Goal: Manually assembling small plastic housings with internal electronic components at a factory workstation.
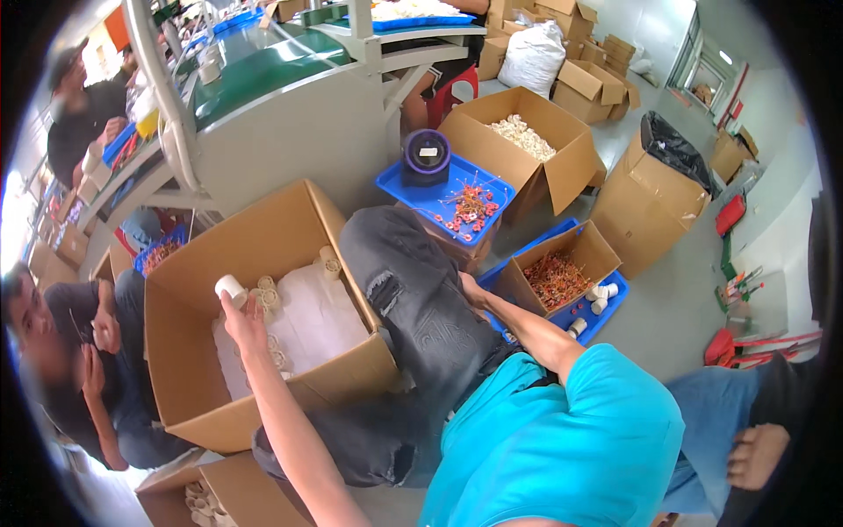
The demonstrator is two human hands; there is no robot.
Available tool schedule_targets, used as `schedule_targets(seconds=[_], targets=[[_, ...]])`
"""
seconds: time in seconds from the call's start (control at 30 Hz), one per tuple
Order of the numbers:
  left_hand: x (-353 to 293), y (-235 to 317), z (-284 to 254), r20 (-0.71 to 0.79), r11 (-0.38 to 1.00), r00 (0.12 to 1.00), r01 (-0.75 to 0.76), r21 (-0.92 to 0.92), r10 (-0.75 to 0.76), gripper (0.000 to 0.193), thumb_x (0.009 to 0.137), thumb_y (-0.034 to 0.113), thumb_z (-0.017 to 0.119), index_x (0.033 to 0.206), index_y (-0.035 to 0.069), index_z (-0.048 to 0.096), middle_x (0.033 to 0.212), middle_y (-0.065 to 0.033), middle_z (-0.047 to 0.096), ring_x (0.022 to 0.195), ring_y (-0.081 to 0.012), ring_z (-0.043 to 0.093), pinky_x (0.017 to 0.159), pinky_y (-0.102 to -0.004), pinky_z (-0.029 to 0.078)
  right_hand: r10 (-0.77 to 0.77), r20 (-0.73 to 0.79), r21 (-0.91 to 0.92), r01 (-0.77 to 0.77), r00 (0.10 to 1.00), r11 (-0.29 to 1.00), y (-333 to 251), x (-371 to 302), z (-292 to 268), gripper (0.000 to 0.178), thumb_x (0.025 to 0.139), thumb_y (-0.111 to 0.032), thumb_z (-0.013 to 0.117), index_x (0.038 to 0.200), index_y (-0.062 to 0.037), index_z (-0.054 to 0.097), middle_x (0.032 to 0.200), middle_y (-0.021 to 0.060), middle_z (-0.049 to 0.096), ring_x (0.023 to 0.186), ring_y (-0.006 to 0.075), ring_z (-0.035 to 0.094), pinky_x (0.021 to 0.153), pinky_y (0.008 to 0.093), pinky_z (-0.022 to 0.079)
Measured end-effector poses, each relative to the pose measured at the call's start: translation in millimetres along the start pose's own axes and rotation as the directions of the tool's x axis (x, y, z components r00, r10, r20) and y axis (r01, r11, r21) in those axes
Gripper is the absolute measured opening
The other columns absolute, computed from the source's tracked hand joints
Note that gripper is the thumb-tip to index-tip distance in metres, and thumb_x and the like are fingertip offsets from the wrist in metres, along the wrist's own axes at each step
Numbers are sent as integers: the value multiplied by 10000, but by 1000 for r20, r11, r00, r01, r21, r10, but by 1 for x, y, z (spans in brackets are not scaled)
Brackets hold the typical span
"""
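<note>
My left hand [244, 323] reaches into a large open cardboard box [189, 277]. Its fingers are closed around a white cylindrical plastic part [230, 289]. Several similar round white parts [268, 297] lie in the box on a pale sheet [318, 309], some close to my hand and some at the far right corner. My right hand [471, 288] rests beside my bent knee, and its fingers are mostly hidden behind the dark trouser leg. Nearest to it are the blue tray [474, 180] with small red parts and wires, and the smaller box of red parts [558, 279].
A dark round device [426, 156] stands on the blue tray. White cylinders [601, 299] lie on a lower blue tray. Beyond are a carton of pale parts [562, 140] and a bag-lined carton [645, 198]. Co-workers sit at left [66, 351] and lower right [720, 430]; a conveyor [255, 83] runs behind.
</note>
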State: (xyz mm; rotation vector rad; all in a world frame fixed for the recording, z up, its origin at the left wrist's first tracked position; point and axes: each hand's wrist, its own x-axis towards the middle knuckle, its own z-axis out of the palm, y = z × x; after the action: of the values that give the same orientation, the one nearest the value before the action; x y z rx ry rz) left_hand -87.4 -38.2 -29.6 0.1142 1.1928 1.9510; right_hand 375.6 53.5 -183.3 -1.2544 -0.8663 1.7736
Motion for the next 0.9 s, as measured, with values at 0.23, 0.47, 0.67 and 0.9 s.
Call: schedule_targets(seconds=[0.23, 0.47, 0.67, 0.9], targets=[[-16, 11, 0, -17, 999, 1000, -21, 43, 22, 529, 906, 438, 647, 1249, 57, 514, 1080, -55, 563, 957, -197, 599, 786, -362, 437, 21, -2, -17, -21, 1000, 1000, -2, -6, -12, 429, 1022, -311, 409, 1261, -2, 584, 1175, 97, 649, 1028, 201, 622, 931, 327, 489], [-26, 7, 0, -16, 997, 999, -40, 65, 41, 538, 905, 447, 645, 1218, 29, 514, 1080, -81, 554, 965, -202, 601, 811, -368, 433, 81, -103, -199, -100, 991, 975, -26, -28, 10, 450, 1020, -293, 339, 1306, -22, 557, 1233, 87, 625, 1089, 201, 592, 964, 320, 441], [-36, 8, 7, 15, 995, 999, -51, 88, 50, 494, 923, 365, 654, 1228, 3, 512, 1093, -96, 553, 1042, -220, 567, 941, -372, 398, 102, -58, -220, -113, 993, 969, -10, -5, -3, 464, 1016, -240, 290, 1351, -14, 518, 1315, 98, 580, 1183, 217, 550, 1034, 329, 391], [-41, -2, 28, 100, 995, 990, -97, 2, 97, 318, 939, 178, 634, 1166, -12, 519, 1105, -111, 563, 1060, -236, 558, 966, -353, 446, 244, -102, -51, -250, 964, 967, 2, -4, -7, 506, 990, -328, 360, 1322, 11, 537, 1314, 123, 584, 1198, 263, 553, 1024, 346, 403]])
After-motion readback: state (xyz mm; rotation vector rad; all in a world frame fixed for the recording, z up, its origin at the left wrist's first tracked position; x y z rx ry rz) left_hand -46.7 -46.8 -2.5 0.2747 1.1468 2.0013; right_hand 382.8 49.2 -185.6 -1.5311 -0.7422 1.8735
